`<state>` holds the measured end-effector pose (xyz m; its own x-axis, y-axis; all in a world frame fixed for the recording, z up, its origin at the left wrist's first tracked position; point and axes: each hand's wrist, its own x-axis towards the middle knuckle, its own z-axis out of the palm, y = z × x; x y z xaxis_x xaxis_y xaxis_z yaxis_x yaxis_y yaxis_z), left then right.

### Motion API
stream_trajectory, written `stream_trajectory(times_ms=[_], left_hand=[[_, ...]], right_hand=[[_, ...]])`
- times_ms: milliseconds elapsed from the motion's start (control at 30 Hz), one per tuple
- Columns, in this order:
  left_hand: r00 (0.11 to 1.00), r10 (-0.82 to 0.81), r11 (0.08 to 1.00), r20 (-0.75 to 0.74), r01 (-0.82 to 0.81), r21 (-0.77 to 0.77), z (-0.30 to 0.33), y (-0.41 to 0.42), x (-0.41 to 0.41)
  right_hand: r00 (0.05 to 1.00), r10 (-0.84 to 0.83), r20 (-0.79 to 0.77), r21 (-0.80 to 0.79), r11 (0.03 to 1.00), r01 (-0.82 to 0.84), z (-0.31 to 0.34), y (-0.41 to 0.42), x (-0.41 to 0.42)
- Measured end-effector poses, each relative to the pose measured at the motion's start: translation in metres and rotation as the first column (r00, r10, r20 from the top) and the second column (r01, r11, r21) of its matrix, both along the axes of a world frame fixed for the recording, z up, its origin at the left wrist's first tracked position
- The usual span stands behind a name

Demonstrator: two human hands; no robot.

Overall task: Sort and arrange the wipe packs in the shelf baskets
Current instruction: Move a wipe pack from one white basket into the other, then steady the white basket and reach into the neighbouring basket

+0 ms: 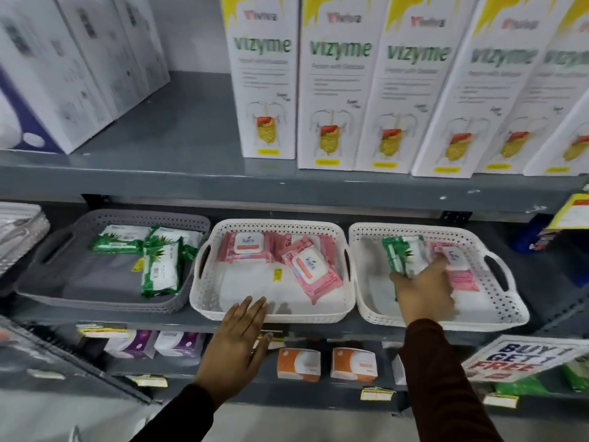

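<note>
While the left hand [237,338] lies flat with fingers extended and released, grasping nothing, against the front rim of the middle white basket [349,250] at lower centre of the frame, the right hand [424,290] reaches into the right white basket [516,309] at centre right, fingers clenched around a green wipe pack [403,255]. Pink wipe packs [463,277] lie just beside it. Centre basket contents: pink packs [247,247]. Grey basket [47,279] at centre left: green packs [159,269].

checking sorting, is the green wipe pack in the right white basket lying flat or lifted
Lifted: the right hand grips the green wipe pack, tilted on edge inside the right white perforated plastic basket.
</note>
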<state>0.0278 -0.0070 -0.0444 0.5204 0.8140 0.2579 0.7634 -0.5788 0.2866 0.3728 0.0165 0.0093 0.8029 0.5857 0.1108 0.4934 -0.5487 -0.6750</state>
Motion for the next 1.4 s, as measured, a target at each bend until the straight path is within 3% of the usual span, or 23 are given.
stream_trajectory(times_ms=[67, 167, 267, 333, 467, 733, 833, 900, 1067, 1200, 1300, 1400], left_hand=[[1.000, 0.017, 1.000, -0.003, -0.017, 0.000, 0.001, 0.002, -0.015], [0.996, 0.079, 0.997, -0.027, -0.079, 0.007, 0.008, 0.007, -0.040], [0.981, 0.191, 0.982, -0.033, -0.191, -0.006, 0.015, 0.017, -0.076], [0.963, 0.264, 0.964, -0.046, -0.265, -0.013, 0.017, 0.024, -0.106], [0.946, 0.313, 0.948, -0.082, -0.316, -0.026, 0.021, 0.032, -0.166], [0.950, 0.302, 0.953, -0.083, -0.303, -0.007, 0.027, 0.041, -0.249], [0.951, 0.297, 0.955, -0.085, -0.298, -0.003, 0.024, 0.040, -0.259], [0.955, 0.290, 0.957, -0.058, -0.291, 0.000, 0.023, 0.039, -0.246], [0.963, 0.270, 0.962, -0.020, -0.271, -0.025, 0.017, 0.037, -0.236], [0.989, 0.145, 0.989, 0.037, -0.144, -0.025, 0.017, 0.029, -0.183], [0.999, 0.017, 1.000, 0.042, -0.017, -0.002, 0.008, 0.023, -0.128], [0.997, -0.072, 0.997, 0.013, 0.072, 0.009, 0.007, 0.022, -0.064]], right_hand=[[0.997, 0.058, 0.050, 0.134, 0.989, -0.064, 0.012, 0.006, -0.023], [0.958, 0.279, 0.063, 0.320, 0.904, -0.284, 0.026, 0.020, -0.075], [0.847, 0.530, 0.043, 0.358, 0.783, -0.508, 0.026, 0.041, -0.150], [0.741, 0.672, 0.017, 0.323, 0.697, -0.640, 0.023, 0.054, -0.202], [0.541, 0.832, 0.121, 0.186, 0.516, -0.836, 0.016, 0.080, -0.299], [0.263, 0.942, 0.207, 0.063, 0.256, -0.965, 0.011, 0.152, -0.437], [0.191, 0.965, 0.180, -0.081, 0.208, -0.975, 0.008, 0.172, -0.457], [0.213, 0.963, 0.166, -0.060, 0.226, -0.972, 0.002, 0.171, -0.441], [0.343, 0.927, 0.152, 0.281, 0.293, -0.914, -0.004, 0.136, -0.401], [0.579, 0.804, 0.134, 0.417, 0.485, -0.769, -0.009, 0.102, -0.306], [0.766, 0.641, 0.045, 0.396, 0.692, -0.603, -0.017, 0.077, -0.219], [0.910, 0.410, 0.053, 0.309, 0.860, -0.406, -0.021, 0.048, -0.123]])
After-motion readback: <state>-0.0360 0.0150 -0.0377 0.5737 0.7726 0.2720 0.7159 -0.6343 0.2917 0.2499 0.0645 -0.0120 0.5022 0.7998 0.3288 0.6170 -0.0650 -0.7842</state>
